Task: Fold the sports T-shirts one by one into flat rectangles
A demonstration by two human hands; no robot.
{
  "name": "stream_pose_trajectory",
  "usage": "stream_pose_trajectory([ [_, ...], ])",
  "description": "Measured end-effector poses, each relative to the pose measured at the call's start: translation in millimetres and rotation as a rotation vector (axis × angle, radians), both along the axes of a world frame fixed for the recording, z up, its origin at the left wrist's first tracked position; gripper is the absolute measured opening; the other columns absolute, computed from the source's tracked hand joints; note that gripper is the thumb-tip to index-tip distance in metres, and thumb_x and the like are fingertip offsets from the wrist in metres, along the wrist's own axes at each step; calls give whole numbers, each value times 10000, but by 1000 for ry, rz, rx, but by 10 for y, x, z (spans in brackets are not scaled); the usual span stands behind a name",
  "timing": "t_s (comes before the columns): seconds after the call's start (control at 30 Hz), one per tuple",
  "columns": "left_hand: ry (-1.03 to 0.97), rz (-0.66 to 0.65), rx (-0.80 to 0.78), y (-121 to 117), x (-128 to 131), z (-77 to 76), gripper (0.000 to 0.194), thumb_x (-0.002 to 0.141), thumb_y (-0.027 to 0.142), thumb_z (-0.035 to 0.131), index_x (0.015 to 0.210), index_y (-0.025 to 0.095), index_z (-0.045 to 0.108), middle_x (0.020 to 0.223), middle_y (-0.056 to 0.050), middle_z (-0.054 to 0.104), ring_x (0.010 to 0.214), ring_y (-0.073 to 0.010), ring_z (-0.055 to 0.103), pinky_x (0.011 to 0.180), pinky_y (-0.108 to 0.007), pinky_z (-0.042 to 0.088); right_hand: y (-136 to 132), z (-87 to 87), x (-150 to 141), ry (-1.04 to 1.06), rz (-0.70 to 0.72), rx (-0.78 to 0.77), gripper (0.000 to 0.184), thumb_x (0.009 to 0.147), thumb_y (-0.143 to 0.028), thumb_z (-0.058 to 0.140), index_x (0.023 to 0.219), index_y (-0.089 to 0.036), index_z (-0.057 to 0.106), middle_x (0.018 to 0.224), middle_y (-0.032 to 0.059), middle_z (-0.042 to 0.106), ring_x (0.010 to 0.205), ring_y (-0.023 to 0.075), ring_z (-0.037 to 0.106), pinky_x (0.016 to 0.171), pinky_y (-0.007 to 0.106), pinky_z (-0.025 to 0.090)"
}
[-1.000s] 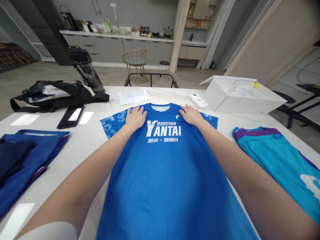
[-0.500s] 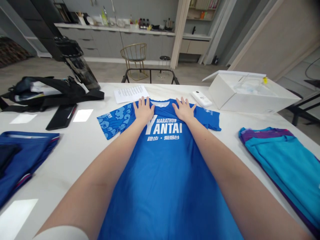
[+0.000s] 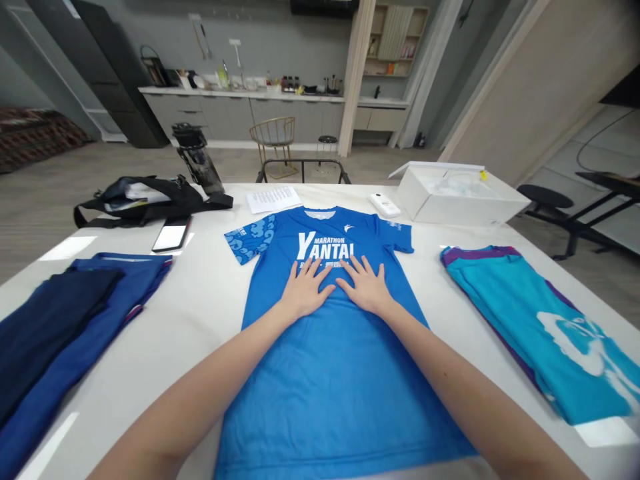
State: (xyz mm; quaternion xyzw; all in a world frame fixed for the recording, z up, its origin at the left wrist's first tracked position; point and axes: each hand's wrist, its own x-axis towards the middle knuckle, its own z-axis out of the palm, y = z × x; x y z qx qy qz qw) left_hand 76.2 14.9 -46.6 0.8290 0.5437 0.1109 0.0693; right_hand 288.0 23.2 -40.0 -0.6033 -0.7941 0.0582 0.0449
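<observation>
Fingers of both hands fanned wide and laid palm-down, nothing gripped. Left hand [image 3: 301,293] and right hand [image 3: 369,290] side by side, thumb tips nearly meeting. Under them, a blue T-shirt [image 3: 320,380], spread face up, its fingertips-side print [image 3: 325,248] reading "Marathon Yantai"; a smaller line below it is partly covered by the fingers. Collar and both sleeves lie beyond the fingertips, the left sleeve [image 3: 254,237] patterned with pale swirls. Hem on the near side of the hands, between the forearms.

Shirt lies on a white counter [image 3: 200,320]. Well left of the left fingers: a folded blue garment [image 3: 133,268] with a dark garment [image 3: 55,313] on top. Well right of the right fingers: a folded teal and purple garment [image 3: 510,293] with a white figure.

Past the fingertips and collar: printed paper [image 3: 273,199]. Farther left, a phone [image 3: 171,235], black bag [image 3: 165,193] and dark bottle [image 3: 204,170], bottle tilted in view. Farther right, a small white device [image 3: 385,205] just beside a white box [image 3: 460,200], lid raised. Beyond the counter, a gold-framed chair [image 3: 275,133] and black stool [image 3: 327,140].
</observation>
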Motion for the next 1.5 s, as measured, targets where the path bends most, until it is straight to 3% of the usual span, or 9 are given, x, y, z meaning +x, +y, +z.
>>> stream_pose_trajectory([
  [0.23, 40, -54, -12, -1069, -171, 58, 643, 1006, 673, 298, 1579, 387, 361, 1679, -24, 307, 1566, -296, 232, 1252, -647, 131, -1048, 8, 75, -22, 32, 12, 680, 1016, -688, 275, 1616, -367, 308, 1694, 42, 251, 1562, 345, 180, 1208, 697, 94],
  [0.57, 79, -108, -19, -2447, -268, 159, 599, 1027, 622, 318, 1591, 420, 310, 1688, -15, 282, 1561, -332, 231, 1209, -731, 144, -2385, 129, 149, 55, 279, -69, 561, 1057, -587, 310, 1596, -428, 325, 1695, 12, 237, 1566, 327, 178, 1206, 703, 80],
  [0.67, 125, -105, -5, -2772, -361, 205, 590, 1027, 605, 347, 1586, 418, 324, 1680, -24, 303, 1543, -330, 284, 1199, -713, 216, -2678, 186, 270, 81, 374, -85, 512, 1065, -538, 349, 1560, -419, 406, 1675, 4, 308, 1550, 304, 243, 1223, 646, 140],
  [0.73, 159, -46, 27, -2890, -452, 227, 558, 1037, 565, 353, 1572, 404, 368, 1665, -31, 339, 1521, -315, 336, 1205, -665, 265, -2778, 224, 396, 70, 320, -38, 469, 1072, -494, 363, 1496, -363, 512, 1625, 38, 412, 1502, 290, 345, 1208, 583, 238],
  [0.9, 214, 152, 95, -2981, -650, 198, 542, 1052, 490, 355, 1552, 305, 447, 1616, -87, 427, 1484, -303, 406, 1191, -514, 372, -2838, 225, 761, -137, -69, 137, 411, 1062, -471, 395, 1164, -169, 653, 1166, 166, 679, 1073, 302, 639, 902, 424, 484],
  [1.13, 233, 216, 101, -3051, -604, 226, 582, 1028, 553, 383, 1538, 285, 469, 1584, -108, 470, 1439, -339, 455, 1137, -544, 418, -2917, 246, 900, -280, -217, 30, 423, 1053, -547, 370, 953, -205, 599, 862, 95, 697, 761, 262, 690, 620, 326, 433],
  [1.23, 220, 179, 107, -2764, -573, 305, 567, 1041, 543, 348, 1523, 273, 481, 1577, -95, 481, 1430, -311, 468, 1144, -520, 419, -2669, 317, 846, -182, -181, 24, 371, 1056, -493, 397, 926, -220, 612, 862, 74, 706, 778, 242, 692, 653, 323, 454],
  [1.37, 193, 108, 119, -2129, -523, 359, 547, 1052, 516, 336, 1511, 260, 485, 1609, -77, 441, 1470, -274, 425, 1168, -467, 409, -2063, 310, 727, 17, 30, 135, 258, 1036, -393, 475, 1047, -206, 653, 1087, 101, 691, 1026, 245, 652, 884, 340, 494],
  [1.5, 169, 88, 152, -1546, -424, 314, 563, 1052, 509, 328, 1530, 246, 465, 1639, -85, 389, 1507, -273, 367, 1206, -476, 361, -1464, 202, 515, 85, 78, 145, 348, 1038, -416, 465, 1225, -199, 663, 1296, 137, 644, 1196, 271, 592, 1021, 396, 467],
])
